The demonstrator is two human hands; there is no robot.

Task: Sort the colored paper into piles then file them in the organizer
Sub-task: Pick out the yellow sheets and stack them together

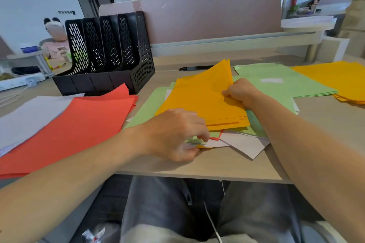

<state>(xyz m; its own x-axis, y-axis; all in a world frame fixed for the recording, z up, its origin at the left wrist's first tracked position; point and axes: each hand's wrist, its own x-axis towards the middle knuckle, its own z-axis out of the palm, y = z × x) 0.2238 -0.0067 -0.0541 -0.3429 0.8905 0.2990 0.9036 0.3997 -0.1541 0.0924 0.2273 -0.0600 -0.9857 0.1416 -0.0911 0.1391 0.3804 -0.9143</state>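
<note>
A mixed heap of green, white, red and orange paper [240, 140] lies in front of me on the desk. My right hand [240, 92] grips the right edge of several orange sheets [199, 96] and holds them tilted up off the heap. My left hand [175, 134] pinches the near edges of the loose sheets under them. Sorted piles lie around: red [79, 124] at left, white [27, 116] at far left, green [284, 83] at right, orange [335, 79] at far right. The black mesh organizer [106, 55] stands empty at back left.
A black pen or phone-like object [195, 68] lies behind the heap near the pink partition [197, 17]. A power strip [17, 83] and cable sit at far left. The desk's front edge [197, 176] runs just above my knees.
</note>
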